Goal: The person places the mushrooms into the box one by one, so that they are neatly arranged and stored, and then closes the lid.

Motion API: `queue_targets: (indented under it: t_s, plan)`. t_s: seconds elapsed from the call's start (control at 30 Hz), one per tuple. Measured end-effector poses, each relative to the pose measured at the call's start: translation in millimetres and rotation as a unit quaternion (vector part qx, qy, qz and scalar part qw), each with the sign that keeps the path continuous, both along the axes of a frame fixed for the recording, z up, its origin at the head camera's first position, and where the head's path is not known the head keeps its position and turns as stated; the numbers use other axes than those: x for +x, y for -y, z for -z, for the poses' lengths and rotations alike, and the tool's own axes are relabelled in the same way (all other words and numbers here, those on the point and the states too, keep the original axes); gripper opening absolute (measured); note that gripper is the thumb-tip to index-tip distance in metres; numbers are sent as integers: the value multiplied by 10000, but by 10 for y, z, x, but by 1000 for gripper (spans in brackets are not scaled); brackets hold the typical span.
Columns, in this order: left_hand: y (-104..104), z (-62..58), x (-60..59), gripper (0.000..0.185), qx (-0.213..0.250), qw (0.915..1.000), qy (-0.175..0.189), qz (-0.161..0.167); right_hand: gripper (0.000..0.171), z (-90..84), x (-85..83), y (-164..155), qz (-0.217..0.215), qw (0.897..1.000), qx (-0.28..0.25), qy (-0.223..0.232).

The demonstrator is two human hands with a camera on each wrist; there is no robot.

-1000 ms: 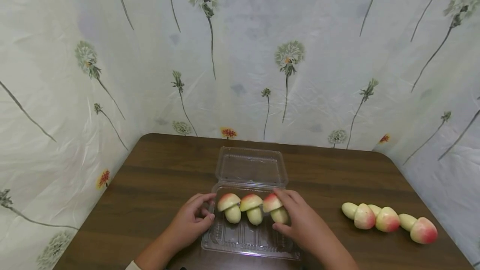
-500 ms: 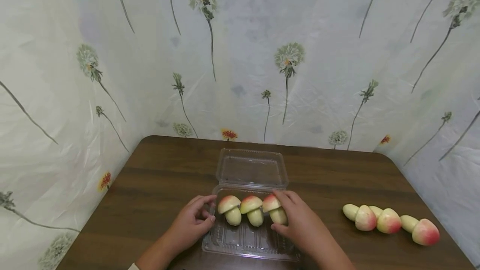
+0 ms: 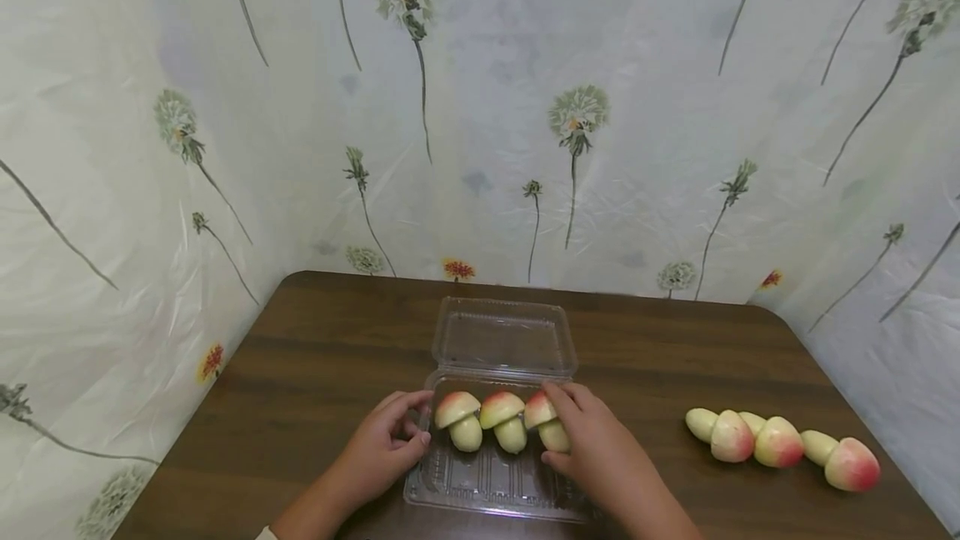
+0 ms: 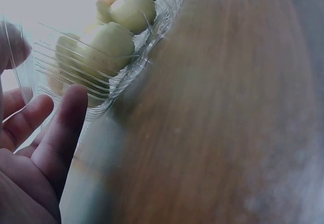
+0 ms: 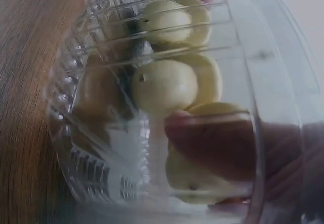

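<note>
A clear plastic clamshell container (image 3: 495,490) lies with its lid folded back. Inside stand two artificial mushrooms, a left one (image 3: 459,422) and a middle one (image 3: 504,422), with red-tinged yellow caps and pale stems. Beside them is a third mushroom (image 3: 542,412), which my right hand (image 3: 600,448) holds between thumb and fingers, hiding its right side. My left hand (image 3: 386,440) touches the container's left rim with loosely bent fingers. Through the clear wall, the right wrist view shows my right thumb (image 5: 212,143) across that third mushroom.
Three more mushrooms, one of them a red-capped mushroom (image 3: 851,465), lie in a row on the right of the brown wooden table (image 3: 337,340). The open lid (image 3: 504,336) reaches toward the back edge. A flower-patterned curtain (image 3: 480,148) surrounds the table.
My right hand has shifted slightly left over the third mushroom and covers more of it. My left hand keeps its place on the rim.
</note>
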State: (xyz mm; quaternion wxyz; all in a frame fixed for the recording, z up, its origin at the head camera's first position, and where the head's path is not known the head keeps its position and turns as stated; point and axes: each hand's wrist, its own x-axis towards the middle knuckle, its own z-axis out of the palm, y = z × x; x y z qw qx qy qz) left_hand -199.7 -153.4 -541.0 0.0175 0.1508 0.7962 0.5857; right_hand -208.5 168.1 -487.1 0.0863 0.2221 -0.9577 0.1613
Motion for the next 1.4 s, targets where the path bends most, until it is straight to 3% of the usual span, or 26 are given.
queue_targets:
  t_s: [0.57,0.9,1.17,1.4]
  plan:
    - [-10,-21,13,51,-37,10000,45,25,90,18,14,59,270,9994,209,7]
    - [-4,-20,18,51,90,9998,-153,67,90,6,24,103,284,9990,335,-45]
    - [-17,-47,25,52,134,9998,-38,109,91,15,17,129,358,9983,450,38]
    - [-18,-25,23,52,125,9998,-56,109,88,42,13,114,419,9988,246,65]
